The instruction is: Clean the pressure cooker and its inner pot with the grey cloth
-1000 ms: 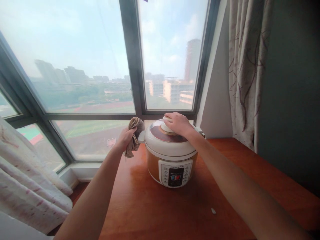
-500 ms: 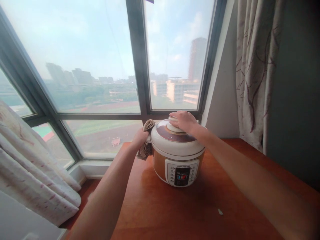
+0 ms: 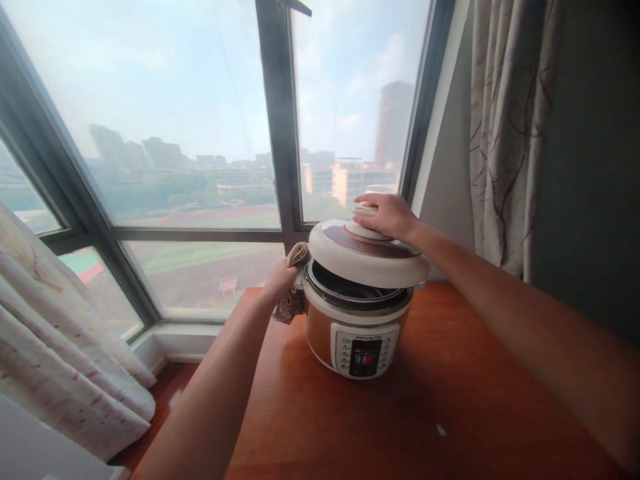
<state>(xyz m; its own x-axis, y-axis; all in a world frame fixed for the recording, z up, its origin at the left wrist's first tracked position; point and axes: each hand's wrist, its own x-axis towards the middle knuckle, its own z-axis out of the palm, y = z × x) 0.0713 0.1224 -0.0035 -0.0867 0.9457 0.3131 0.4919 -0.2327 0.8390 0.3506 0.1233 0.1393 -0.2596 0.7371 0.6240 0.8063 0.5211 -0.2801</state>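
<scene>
Brownish cloth (image 3: 295, 297) is bunched in the left hand (image 3: 281, 280), whose fingers are closed around it, pressed against the left side of the cooker (image 3: 357, 327). That cooker stands on the wooden tabletop (image 3: 400, 427) near its far edge, by the window (image 3: 200, 133). Above its open rim, the lid (image 3: 367, 257) hangs tilted, clear of the pot at the front. On top, the right hand (image 3: 387, 217) grips the lid's knob. A curtain (image 3: 505, 133) hangs beyond the far right corner.
</scene>
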